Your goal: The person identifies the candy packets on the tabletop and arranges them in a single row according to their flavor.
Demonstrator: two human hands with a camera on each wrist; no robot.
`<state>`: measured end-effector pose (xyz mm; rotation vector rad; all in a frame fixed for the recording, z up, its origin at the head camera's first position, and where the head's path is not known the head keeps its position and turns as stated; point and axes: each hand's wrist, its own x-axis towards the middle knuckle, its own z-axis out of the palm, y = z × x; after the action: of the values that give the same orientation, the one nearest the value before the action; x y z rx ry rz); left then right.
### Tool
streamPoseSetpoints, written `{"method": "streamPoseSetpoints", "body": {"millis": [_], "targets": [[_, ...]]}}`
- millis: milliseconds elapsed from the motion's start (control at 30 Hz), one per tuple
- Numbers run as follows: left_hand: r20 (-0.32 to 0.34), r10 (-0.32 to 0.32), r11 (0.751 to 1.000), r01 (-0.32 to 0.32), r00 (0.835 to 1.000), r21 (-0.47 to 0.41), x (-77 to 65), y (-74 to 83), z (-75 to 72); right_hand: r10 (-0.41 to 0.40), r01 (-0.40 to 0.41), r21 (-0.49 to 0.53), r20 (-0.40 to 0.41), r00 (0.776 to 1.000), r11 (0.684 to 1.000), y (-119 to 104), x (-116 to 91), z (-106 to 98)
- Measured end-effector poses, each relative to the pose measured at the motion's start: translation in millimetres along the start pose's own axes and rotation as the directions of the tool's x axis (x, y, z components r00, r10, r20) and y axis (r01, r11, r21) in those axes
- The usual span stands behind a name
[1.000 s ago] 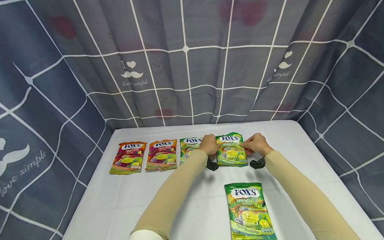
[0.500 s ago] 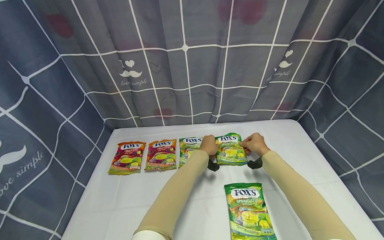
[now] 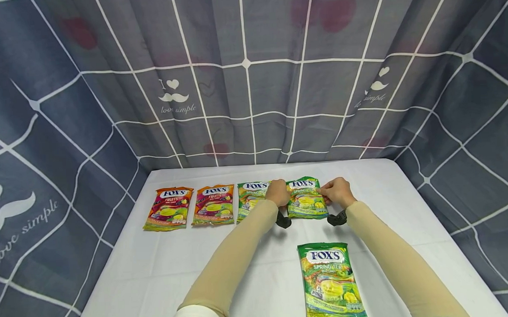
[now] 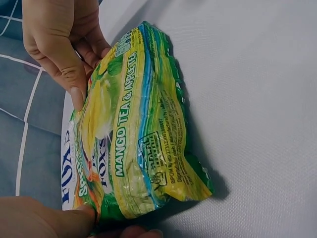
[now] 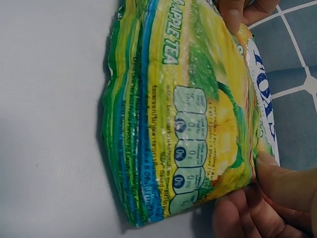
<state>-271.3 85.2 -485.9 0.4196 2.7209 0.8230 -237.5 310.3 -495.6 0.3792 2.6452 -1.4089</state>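
My left hand (image 3: 277, 192) and right hand (image 3: 339, 191) hold a green FOX'S Spring Tea candy bag (image 3: 306, 202) by its two sides, at the right end of a row. In the left wrist view, the left thumb (image 4: 74, 220) presses the bag's front while fingertips show under its edge. The right hand (image 5: 282, 198) pinches the opposite side, thumb on the front and fingers curled beneath, in the right wrist view. Just left of it lies another green Spring Tea bag (image 3: 248, 196), partly hidden behind my left hand and forearm.
Two orange-and-purple FOX'S Fruits bags (image 3: 169, 209) (image 3: 214, 205) continue the row to the left. A larger-looking Spring Tea bag (image 3: 331, 281) lies nearer me, between my forearms. Grey checked curtains (image 3: 272, 92) hang round the white-covered table (image 3: 157, 274) at back and sides.
Both hands keep their hold on the bag, which stays at nearly the same spot. My right wrist has shifted slightly to the left.
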Motion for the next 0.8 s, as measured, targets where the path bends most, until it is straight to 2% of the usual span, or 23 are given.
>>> {"method": "streamPoseSetpoints", "body": {"millis": [100,300,367,500,733,767,800], "targets": [[0.0,-0.001,1.0,0.001,1.0,-0.014,0.7,-0.7,0.6,0.004,-0.004,-0.006,-0.008,1.0,1.0,0,-2,1],[-0.069,0.013,0.999,-0.011,0.997,0.035,20.5,-15.3,18.5,-0.023,0.023,-0.028,-0.007,1.0,0.999,-1,-6,0],[-0.072,0.009,0.999,-0.006,0.997,0.046,25.4,-15.4,19.0,-0.033,0.033,-0.031,-0.008,0.999,0.999,-2,-8,-1],[-0.11,0.047,0.996,-0.038,0.993,0.079,33.0,-21.3,26.8,-0.045,0.045,-0.045,-0.005,0.999,0.998,-2,-13,-5],[-0.101,0.025,0.998,-0.018,0.995,0.068,-12.9,7.3,-9.1,-0.077,0.079,-0.133,0.015,0.997,0.988,-2,-23,-17],[-0.13,0.047,0.997,-0.038,0.99,0.069,-9.1,1.7,-4.6,-0.091,0.093,-0.139,0.019,0.996,0.986,-3,-25,-18],[-0.136,0.057,0.997,-0.048,0.989,0.068,-10.5,1.8,-7.4,-0.105,0.107,-0.15,0.023,0.994,0.983,-4,-27,-20]]}}
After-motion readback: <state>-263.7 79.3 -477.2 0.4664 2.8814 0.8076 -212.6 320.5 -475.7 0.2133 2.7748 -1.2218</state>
